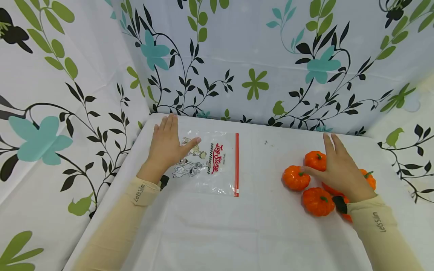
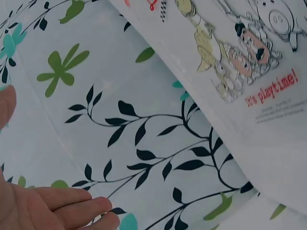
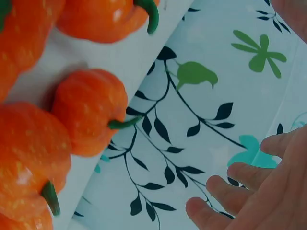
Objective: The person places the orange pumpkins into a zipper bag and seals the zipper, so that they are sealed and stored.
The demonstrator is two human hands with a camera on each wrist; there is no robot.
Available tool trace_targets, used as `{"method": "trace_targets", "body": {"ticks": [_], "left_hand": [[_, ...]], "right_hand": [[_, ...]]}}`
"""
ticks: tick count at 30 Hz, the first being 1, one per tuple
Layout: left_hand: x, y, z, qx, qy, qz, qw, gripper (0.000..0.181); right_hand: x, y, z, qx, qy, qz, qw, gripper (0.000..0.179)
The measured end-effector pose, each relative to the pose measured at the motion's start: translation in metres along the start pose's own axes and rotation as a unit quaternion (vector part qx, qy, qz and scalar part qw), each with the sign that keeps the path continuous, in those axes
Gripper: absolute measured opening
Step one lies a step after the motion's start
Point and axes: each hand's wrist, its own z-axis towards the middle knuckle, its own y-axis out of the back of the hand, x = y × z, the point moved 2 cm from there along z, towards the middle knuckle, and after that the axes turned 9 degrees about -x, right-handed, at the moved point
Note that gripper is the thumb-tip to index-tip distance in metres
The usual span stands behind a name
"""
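A clear zip bag (image 1: 222,180) with a red slider edge, cartoon figures and "Toy Story" lettering lies flat on the white table. My left hand (image 1: 164,146) is over its left side with fingers straight and thumb spread; whether it touches the bag I cannot tell. In the left wrist view the printed bag (image 2: 230,62) shows at upper right. My right hand (image 1: 342,171) is spread above several small orange pumpkins (image 1: 318,201) with green stems and partly hides some of them. In the right wrist view its fingers (image 3: 225,194) are extended and hold nothing, apart from the pumpkins (image 3: 88,112).
The white table (image 1: 210,233) runs back to a hanging cloth (image 1: 217,56) printed with leaves, flowers and birds. Similar cloth (image 1: 44,188) covers the left side. Small dark specks (image 1: 266,142) mark the table between the bag and the pumpkins.
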Motion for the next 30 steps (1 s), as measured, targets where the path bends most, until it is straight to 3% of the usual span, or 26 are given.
{"method": "trace_targets", "body": {"ticks": [8, 16, 19, 25, 30], "left_hand": [[-0.034, -0.043, -0.008, -0.037, -0.001, -0.059, 0.9976, 0.087], [-0.071, -0.082, -0.018, -0.055, -0.056, -0.094, 0.9924, 0.062], [-0.08, -0.091, -0.021, -0.034, -0.064, -0.099, 0.9924, 0.057], [-0.094, -0.104, -0.026, 0.039, -0.07, -0.085, 0.9931, 0.056], [-0.101, -0.115, -0.028, 0.07, -0.094, -0.08, 0.9899, 0.053]], "right_hand": [[0.009, -0.021, -0.001, 0.031, 0.004, 0.032, 0.999, 0.138], [0.01, -0.04, -0.002, 0.026, 0.006, 0.052, 0.9983, 0.138], [0.012, -0.047, -0.002, 0.024, 0.01, 0.054, 0.9982, 0.138], [0.016, -0.055, -0.001, 0.031, 0.013, 0.038, 0.9987, 0.137], [0.016, -0.061, -0.001, 0.047, 0.004, 0.022, 0.9986, 0.134]]}}
